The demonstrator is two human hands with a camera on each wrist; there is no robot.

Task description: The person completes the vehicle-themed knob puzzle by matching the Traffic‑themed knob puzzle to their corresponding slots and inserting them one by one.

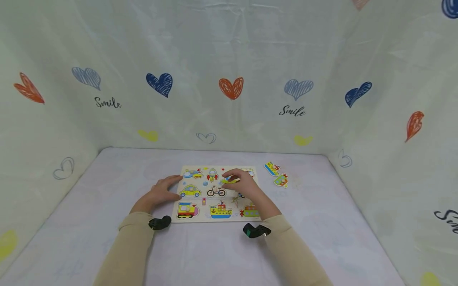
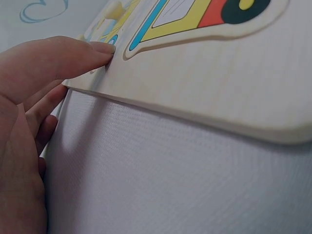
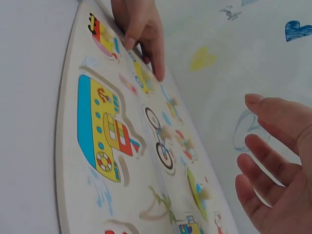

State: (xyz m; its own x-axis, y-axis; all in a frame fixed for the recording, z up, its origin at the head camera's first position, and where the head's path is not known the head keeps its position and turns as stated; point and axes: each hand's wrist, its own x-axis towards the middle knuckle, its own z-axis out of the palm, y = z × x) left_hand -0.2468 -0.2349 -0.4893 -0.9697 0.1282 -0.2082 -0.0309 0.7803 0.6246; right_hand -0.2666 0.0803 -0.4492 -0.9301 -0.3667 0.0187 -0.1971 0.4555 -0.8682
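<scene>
A wooden peg puzzle board (image 1: 196, 201) with vehicle pictures lies on the table. At its left edge is my left hand (image 1: 162, 191), the thumb (image 2: 83, 56) resting on the board and the other fingers along its side. My right hand (image 1: 247, 186) hovers over the board's upper right part, above a yellow-green piece (image 3: 195, 190) with a knob. In the right wrist view its fingers are loosely bent and spread, with nothing between them. Under its wrist is a green submarine picture (image 1: 249, 211). A bicycle (image 1: 216, 191) and a car (image 1: 190, 190) sit in the middle row.
Right of the board lie two loose pieces, a boat (image 1: 272, 168) and a green submarine-like piece (image 1: 281, 180). A boat-shaped recess (image 3: 100, 129) shows in the board's near row. A cloth wall with printed hearts (image 1: 231, 88) stands behind the table (image 1: 214, 254).
</scene>
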